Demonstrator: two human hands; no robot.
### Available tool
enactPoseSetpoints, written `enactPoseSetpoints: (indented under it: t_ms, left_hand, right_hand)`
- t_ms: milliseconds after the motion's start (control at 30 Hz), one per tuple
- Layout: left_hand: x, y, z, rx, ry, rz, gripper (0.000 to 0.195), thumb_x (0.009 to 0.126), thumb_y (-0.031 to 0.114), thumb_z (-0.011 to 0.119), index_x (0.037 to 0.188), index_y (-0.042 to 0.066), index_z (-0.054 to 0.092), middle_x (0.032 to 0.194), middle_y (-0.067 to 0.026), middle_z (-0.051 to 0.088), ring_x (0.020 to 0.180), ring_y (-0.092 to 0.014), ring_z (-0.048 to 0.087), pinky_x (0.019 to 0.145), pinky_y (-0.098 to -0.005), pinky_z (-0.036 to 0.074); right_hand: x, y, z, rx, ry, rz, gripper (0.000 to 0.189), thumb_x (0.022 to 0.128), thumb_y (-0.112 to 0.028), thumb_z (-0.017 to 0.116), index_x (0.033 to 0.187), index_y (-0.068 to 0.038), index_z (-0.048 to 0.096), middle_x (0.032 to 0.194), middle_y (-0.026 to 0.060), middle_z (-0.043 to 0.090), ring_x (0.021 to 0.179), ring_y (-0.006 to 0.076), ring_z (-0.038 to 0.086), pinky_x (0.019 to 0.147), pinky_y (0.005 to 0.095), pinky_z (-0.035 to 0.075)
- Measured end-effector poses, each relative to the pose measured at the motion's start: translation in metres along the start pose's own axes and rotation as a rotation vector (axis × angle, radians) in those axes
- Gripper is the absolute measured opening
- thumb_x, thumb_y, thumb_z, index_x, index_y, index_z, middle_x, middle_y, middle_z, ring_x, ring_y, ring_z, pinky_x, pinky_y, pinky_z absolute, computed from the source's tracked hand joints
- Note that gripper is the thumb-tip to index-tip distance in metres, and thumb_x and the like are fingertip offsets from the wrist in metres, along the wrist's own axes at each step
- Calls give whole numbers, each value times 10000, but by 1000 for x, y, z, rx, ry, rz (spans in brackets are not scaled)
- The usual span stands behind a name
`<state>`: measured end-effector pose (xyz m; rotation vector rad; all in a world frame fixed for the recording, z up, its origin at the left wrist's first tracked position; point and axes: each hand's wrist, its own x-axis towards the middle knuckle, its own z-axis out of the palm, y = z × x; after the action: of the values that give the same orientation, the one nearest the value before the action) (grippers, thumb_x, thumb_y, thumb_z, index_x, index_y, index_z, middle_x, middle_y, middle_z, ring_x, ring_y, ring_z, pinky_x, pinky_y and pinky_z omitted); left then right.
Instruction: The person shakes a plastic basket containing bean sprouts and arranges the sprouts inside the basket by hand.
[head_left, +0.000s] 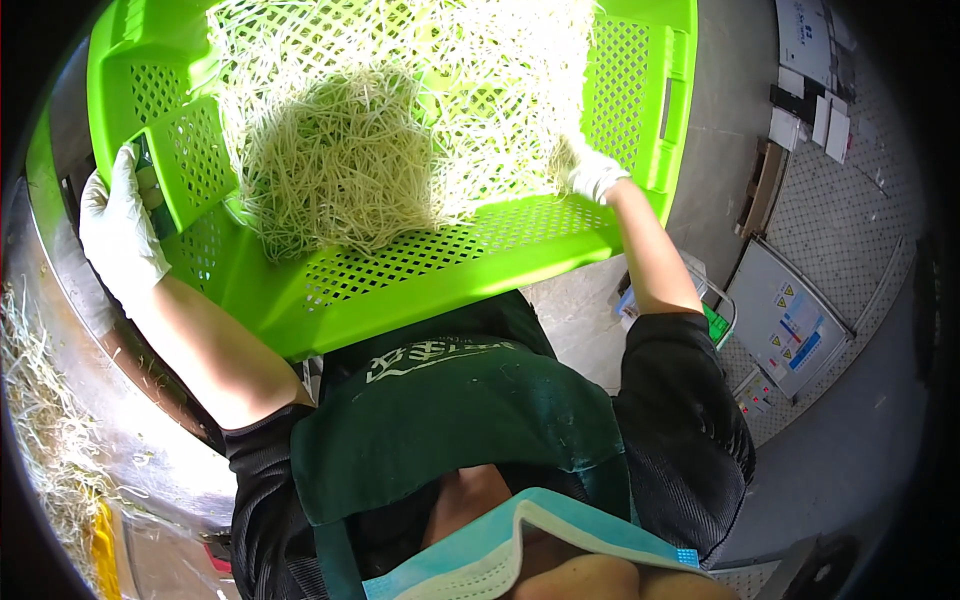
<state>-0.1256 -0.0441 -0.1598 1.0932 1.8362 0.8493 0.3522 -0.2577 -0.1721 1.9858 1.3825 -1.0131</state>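
Note:
A bright green perforated plastic basket (405, 315) is tilted in front of my body. Thin pale green-white vegetable shreds (337, 165) lie heaped inside it, partly in shadow and partly washed out by glare. My left hand (120, 225), in a white glove, holds the basket by its left end, with fingers through the handle opening and the thumb outside. My right hand (592, 174), also gloved, reaches over the near wall into the right side of the basket. Its fingertips are among the shreds, and glare hides whether they pinch any.
At the left, a metal work surface (176, 480) carries a pile of similar shreds (45, 427). Tiled floor (577, 322) shows below the basket. A grey electrical cabinet (787, 315) with warning labels stands at the right, and white boxes (806, 37) lie farther up.

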Motion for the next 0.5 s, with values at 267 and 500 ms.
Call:
enactPoseSetpoints:
  t_ms: [267,500]
  left_hand:
    - [-4,3,-6,-21,-4,-49,248,843,253,634,959,34,628,704,-49,641,548,-88,553,521,-212,427]
    - [0,4,-1,-16,-27,-48,245,836,260,640,948,42,637,726,-55,649,573,-82,558,533,-206,426]
  right_hand:
    - [-2,-14,-21,478,-40,114,457,843,-124,549,1286,-50,465,1141,128,595,966,215,566,871,302,441]
    - [-6,-85,8,134,-227,-100,577,811,-215,527,1315,10,354,1213,240,503,1113,354,489,999,347,343]
